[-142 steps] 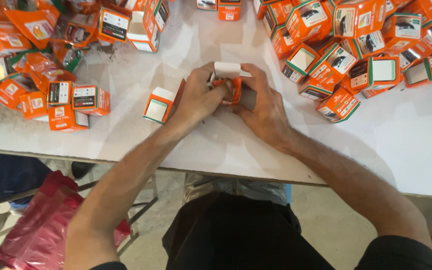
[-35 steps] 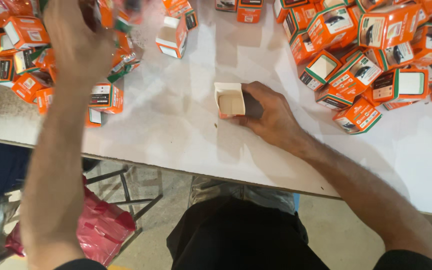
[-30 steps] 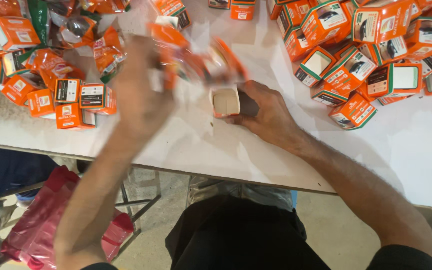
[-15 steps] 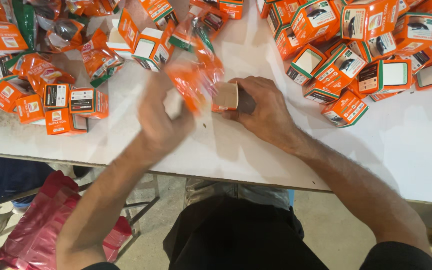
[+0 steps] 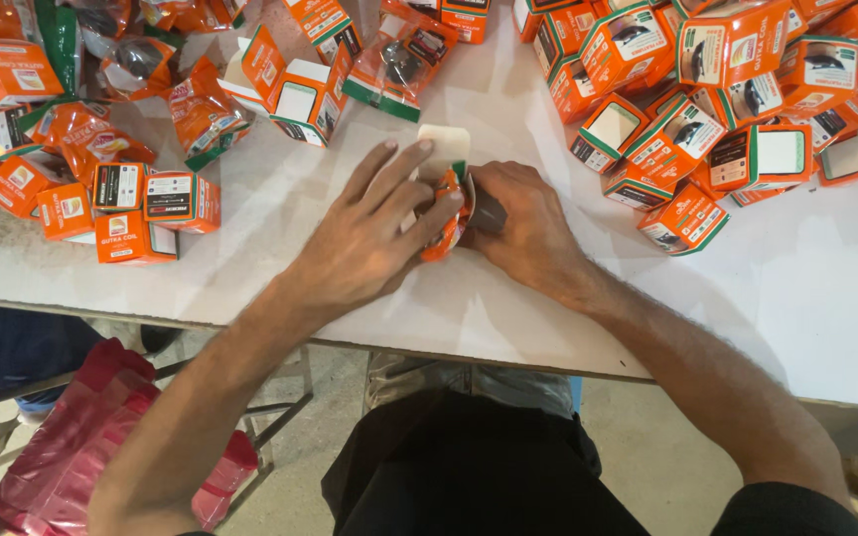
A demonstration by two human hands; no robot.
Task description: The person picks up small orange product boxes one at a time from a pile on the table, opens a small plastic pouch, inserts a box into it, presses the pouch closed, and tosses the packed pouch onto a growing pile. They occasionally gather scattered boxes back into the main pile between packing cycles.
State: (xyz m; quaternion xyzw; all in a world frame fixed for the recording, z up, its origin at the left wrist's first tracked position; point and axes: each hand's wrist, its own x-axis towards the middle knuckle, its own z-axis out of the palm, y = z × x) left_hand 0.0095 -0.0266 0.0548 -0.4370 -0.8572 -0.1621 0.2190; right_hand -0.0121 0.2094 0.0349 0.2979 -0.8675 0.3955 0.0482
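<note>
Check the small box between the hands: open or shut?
Open: the small box has its pale flap up, while the left hand presses an orange packet at its mouth.

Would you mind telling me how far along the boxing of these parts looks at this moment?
Done: a large heap of closed orange boxes lies at the far right of the white table. In hand: the left hand presses an orange pouch toward a small open box that the right hand steadies. Left: loose orange pouches and more boxes at the far left.
</note>
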